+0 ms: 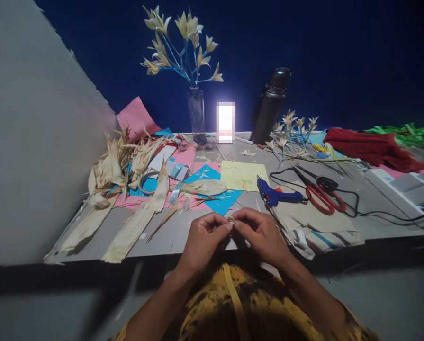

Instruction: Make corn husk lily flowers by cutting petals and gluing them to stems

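Note:
My left hand (207,237) and my right hand (259,233) meet at the table's front edge, thumbs and fingertips pinched together. Between them is a small pale piece (230,219), mostly hidden by the fingertips; it looks like a bit of dried husk. Beyond the hands lie a blue paper sheet (223,202) and a yellow sheet (245,176) with dark scraps on it. A blue glue gun (281,195) rests just past my right hand, beside red-handled scissors (325,200).
Dried husks (135,222) spread over the left side near a tape roll (148,183). Behind stand a glass vase (196,116) of husk flowers and a dark flask (270,109). A striped cloth (325,232), black cable and red fabric (371,147) lie at the right.

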`<state>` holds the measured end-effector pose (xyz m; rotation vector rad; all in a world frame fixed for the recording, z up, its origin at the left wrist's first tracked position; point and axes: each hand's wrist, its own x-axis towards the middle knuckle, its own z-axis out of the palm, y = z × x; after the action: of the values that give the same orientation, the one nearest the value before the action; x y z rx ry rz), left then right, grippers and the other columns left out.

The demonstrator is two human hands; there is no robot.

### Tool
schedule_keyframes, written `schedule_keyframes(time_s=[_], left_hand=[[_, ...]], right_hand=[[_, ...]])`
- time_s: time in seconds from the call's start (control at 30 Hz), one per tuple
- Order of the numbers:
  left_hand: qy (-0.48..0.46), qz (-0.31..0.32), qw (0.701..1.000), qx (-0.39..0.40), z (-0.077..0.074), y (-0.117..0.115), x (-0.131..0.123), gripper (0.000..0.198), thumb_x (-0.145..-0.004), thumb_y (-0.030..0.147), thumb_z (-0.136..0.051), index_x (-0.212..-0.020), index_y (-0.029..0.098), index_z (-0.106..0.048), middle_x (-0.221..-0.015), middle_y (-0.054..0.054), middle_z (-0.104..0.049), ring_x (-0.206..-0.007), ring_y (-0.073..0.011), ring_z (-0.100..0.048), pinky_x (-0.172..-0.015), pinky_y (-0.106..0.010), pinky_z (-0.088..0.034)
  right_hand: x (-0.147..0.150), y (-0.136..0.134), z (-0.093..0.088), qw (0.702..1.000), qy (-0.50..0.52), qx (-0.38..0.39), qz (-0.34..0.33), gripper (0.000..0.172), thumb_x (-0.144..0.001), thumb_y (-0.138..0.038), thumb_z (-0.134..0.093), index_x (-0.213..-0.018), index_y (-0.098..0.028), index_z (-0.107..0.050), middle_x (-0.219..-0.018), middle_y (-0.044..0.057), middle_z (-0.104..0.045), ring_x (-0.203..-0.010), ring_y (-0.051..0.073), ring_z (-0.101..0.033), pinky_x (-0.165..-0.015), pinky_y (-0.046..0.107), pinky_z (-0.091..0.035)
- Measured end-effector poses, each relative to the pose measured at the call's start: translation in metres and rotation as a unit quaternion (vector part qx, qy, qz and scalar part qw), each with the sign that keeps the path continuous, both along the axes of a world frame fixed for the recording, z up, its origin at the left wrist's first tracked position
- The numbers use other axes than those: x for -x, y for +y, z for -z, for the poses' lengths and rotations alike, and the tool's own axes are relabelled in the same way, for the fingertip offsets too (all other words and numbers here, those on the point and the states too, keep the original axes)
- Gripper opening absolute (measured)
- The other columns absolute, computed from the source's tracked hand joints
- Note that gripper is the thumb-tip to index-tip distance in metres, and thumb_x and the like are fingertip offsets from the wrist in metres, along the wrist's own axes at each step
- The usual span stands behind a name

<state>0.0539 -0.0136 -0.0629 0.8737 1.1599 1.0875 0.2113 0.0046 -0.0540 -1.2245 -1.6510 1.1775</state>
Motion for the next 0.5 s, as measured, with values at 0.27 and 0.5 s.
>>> schedule_keyframes(time_s=[0.27, 0.5], left_hand=[[0.112, 0.022, 0.993, -0.031, -0.001, -0.001, 0.01, 0.019, -0.076, 0.033, -0.07, -0.07, 0.017, -0.062, -0.055, 0.004, -0.051, -0.05, -0.0101, -0.044, -0.048, -0.022, -0.033], [0.222, -0.01, 0.959, -0.177, -0.006, 0.004, 0.022, 0.009, -0.08, 0.02, -0.065, -0.076, 0.021, -0.073, -0.079, -0.004, -0.066, -0.079, -0.019, -0.06, -0.075, -0.028, -0.044]], right_hand=[[0.005, 0.001, 0.008, 1.0, 0.013, -0.019, 0.012, 0.02, -0.089, -0.033, -0.058, -0.079, -0.019, -0.068, -0.079, 0.004, -0.069, -0.074, 0.019, -0.062, -0.069, 0.029, -0.047], [0.004, 0.003, 0.007, 0.992, -0.075, -0.09, -0.054, 0.022, -0.092, -0.025, -0.053, -0.075, -0.02, -0.066, -0.072, 0.003, -0.065, -0.07, 0.018, -0.058, -0.068, 0.029, -0.043]])
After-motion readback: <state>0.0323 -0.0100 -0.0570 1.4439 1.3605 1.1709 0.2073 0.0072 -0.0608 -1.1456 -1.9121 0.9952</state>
